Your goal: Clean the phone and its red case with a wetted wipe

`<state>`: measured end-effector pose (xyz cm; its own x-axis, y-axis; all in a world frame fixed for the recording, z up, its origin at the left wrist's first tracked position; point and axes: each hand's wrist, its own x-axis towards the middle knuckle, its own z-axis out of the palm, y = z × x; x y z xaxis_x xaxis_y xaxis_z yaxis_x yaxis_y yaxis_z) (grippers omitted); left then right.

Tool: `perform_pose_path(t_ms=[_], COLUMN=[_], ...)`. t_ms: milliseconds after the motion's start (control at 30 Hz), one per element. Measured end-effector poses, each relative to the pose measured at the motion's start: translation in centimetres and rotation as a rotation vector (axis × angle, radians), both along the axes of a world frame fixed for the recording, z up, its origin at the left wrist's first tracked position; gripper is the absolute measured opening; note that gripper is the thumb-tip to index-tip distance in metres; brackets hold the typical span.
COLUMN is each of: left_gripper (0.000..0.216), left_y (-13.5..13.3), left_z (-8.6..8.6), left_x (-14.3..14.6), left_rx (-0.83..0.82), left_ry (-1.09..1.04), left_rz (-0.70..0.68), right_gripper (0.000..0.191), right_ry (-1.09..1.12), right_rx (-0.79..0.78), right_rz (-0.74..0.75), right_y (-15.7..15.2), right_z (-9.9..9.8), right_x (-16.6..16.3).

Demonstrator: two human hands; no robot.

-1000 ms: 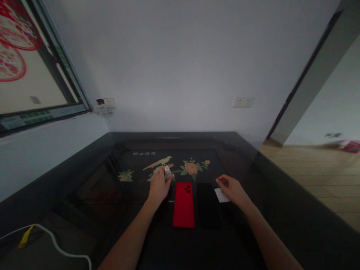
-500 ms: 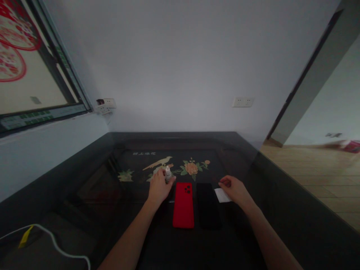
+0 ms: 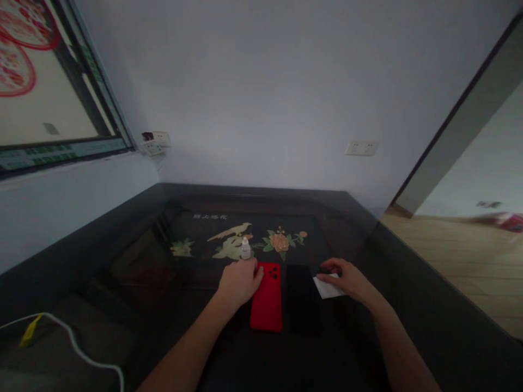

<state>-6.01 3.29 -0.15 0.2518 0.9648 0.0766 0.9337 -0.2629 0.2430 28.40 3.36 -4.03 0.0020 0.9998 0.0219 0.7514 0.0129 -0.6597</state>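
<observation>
Nearest the camera, two bare forearms reach forward over the dark glass-topped counter (image 3: 122, 283). Take the red phone (image 3: 267, 296) as the landmark: it lies flat, back up, with its camera lenses at the far end.

The left hand (image 3: 239, 281) rests just left of the red phone's far half, palm down, its thumb side touching the phone's left edge. Its grip is loose — fingers curled lightly, closed on nothing that shows. Just right of the red phone and parallel to it lies a black phone (image 3: 303, 298), the two close side by side.

Right of the black phone, the right hand (image 3: 348, 280) sits low over a small white sheet (image 3: 329, 287). The thumb and fingertips rest at the sheet's far edge, a narrow grip; whether it actually pinches the sheet cannot be told from here.

Just beyond the red phone's far-left corner, past the left hand's fingertips, a small clear bottle (image 3: 245, 249) with a white cap stands upright — apart from the hand. It stands on the painted bird-and-flower panel (image 3: 261, 239) under the glass.

Well to the left of the red phone, near the camera, a white cable (image 3: 77, 348) with a yellow tag curves across the counter. Farthest off, on the wall behind, is a white wall socket (image 3: 362, 147).
</observation>
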Motion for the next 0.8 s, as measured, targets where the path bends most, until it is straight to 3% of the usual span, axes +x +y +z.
perform_pose_path(t_ms=[100, 200, 433, 667, 800], left_gripper=[0.035, 0.032, 0.023, 0.024, 0.032], left_y=[0.0, -0.1, 0.1, 0.8, 1.3], left_z=[-0.5, -0.7, -1.4, -2.4, -3.2], left_x=[-0.2, -0.2, 0.3, 0.9, 1.4], left_rx=[-0.041, -0.080, -0.070, -0.068, -0.189], left_ry=[0.059, 0.069, -0.021, -0.573, -0.826], left_rz=[0.023, -0.001, -0.037, -0.076, -0.079], right_gripper=[0.037, 0.026, 0.026, 0.029, 0.030], right_ry=[-0.009, -0.051, 0.022, -0.021, 0.131], right_rx=[-0.024, -0.041, -0.081, 0.081, 0.201], right_rz=[0.050, 0.100, 0.093, 0.030, 0.052], right_y=[0.0, 0.1, -0.1, 0.0, -0.3], right_z=[0.1, 0.1, 0.2, 0.7, 1.9], right_x=[0.8, 1.0, -0.6, -1.1, -2.5])
